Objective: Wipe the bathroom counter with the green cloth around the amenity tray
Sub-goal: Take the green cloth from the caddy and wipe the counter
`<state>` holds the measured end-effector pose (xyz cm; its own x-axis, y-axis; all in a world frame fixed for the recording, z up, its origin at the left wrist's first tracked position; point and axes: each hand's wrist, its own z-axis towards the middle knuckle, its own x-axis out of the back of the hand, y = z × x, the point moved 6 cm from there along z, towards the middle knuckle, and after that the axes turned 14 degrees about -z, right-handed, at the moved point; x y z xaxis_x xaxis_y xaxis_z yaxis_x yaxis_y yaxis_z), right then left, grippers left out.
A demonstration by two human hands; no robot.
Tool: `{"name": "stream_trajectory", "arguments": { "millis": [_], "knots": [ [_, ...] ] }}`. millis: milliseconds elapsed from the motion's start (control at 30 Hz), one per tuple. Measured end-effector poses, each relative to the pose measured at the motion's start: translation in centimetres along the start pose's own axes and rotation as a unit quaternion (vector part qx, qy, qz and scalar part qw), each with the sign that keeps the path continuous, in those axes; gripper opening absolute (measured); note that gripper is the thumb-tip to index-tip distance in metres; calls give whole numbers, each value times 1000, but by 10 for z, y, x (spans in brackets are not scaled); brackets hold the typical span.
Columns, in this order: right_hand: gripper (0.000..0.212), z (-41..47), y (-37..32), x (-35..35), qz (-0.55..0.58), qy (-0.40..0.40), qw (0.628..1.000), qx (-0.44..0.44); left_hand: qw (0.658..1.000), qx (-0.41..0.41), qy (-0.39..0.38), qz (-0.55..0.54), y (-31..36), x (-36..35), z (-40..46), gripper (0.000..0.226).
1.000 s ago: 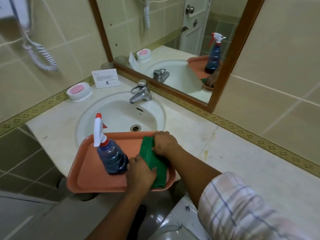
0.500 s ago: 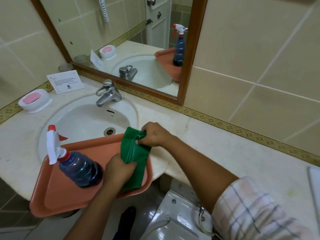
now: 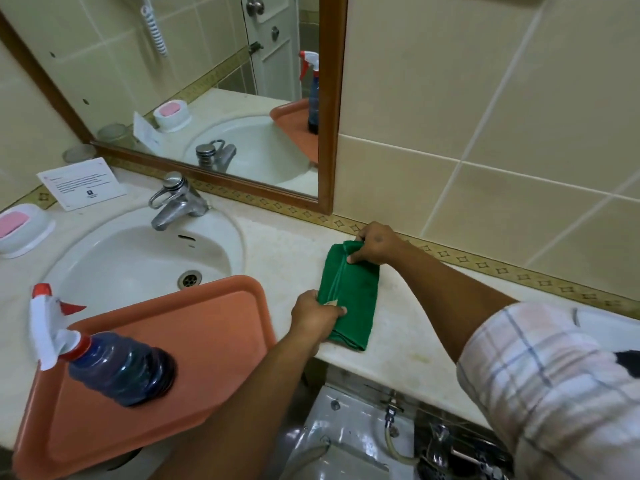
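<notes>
A folded green cloth [image 3: 353, 296] lies flat on the beige counter [image 3: 415, 344], to the right of the orange tray [image 3: 194, 341]. My left hand [image 3: 317, 315] pinches the cloth's near left corner. My right hand [image 3: 375, 244] grips its far end close to the wall tiles. The tray rests over the front rim of the sink and sticks out past the counter edge. A spray bottle [image 3: 110, 362] of dark blue liquid with a white and red trigger stands on the tray's left part.
A white sink [image 3: 138, 258] with a chrome tap [image 3: 176, 202] sits left of the cloth. A soap dish with pink soap [image 3: 20, 230] and a printed card [image 3: 81, 183] stand at the far left. A framed mirror [image 3: 207, 98] hangs above. A toilet cistern [image 3: 363, 441] is below the counter.
Both hands lifted the green cloth off the tray, carried it right, and now hold it spread on the counter. The view has shifted right; the tray and bottle stayed put.
</notes>
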<state>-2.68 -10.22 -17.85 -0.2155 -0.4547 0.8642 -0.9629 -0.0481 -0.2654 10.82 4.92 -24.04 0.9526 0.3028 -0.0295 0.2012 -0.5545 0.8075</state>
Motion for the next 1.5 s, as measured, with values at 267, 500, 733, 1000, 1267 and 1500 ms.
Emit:
{"name": "stream_trajectory", "arguments": {
  "millis": [267,500,733,1000,1267,1500],
  "knots": [
    [38,20,-3,-16,29,39,999,-25,997,-19,27,66,-4,10,18,19],
    [58,-17,-32,-33,-79,234,969,16,824,-300,102,470,62,21,28,33],
    [69,-14,-50,-108,-102,145,984,-28,790,-316,-55,522,64,5,111,53],
    [69,-8,-46,-119,-136,150,979,-34,761,-352,-65,541,59,1,126,63],
    [64,-15,-3,-107,-136,144,980,4,769,-397,-77,495,67,5,117,50],
    [64,-61,163,-83,-138,156,973,-105,740,-423,-83,516,64,4,119,59]
  ]
}}
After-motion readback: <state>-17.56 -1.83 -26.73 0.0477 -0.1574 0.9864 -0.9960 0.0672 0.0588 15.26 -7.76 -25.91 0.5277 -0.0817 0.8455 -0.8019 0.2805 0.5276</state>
